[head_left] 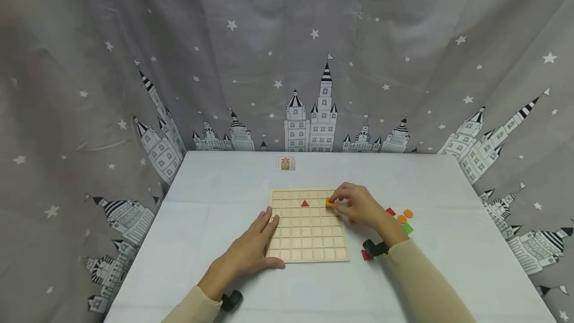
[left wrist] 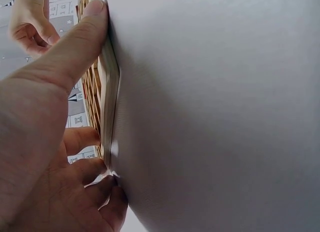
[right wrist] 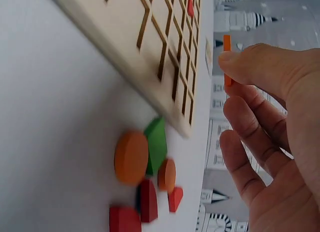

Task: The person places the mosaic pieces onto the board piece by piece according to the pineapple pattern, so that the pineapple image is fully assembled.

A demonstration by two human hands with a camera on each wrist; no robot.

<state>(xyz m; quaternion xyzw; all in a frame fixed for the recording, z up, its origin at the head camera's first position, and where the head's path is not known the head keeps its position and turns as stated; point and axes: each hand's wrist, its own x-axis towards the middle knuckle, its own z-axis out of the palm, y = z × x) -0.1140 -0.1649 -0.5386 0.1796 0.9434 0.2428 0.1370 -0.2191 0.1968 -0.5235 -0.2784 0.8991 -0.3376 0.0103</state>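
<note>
The right hand (head_left: pixel 358 206) is pinching an orange piece (head_left: pixel 330 203) in a narrow grip at the wooden grid board's (head_left: pixel 308 243) two o'clock; the left hand (head_left: pixel 251 250), fingers flat, is pressing its eight o'clock edge.

Light is soft and even, falling from above, so the pale worktop (head_left: pixel 215 198) carries only faint shadows and no glare. The head view is fairly sharp but bends outward at its edges, with a dim smudge at upper left. Both wrist views are softer: the left hand (left wrist: pixel 45 142) fills its frame out of focus, and the loose coloured pieces (right wrist: pixel 142 177) are blurred.
</note>
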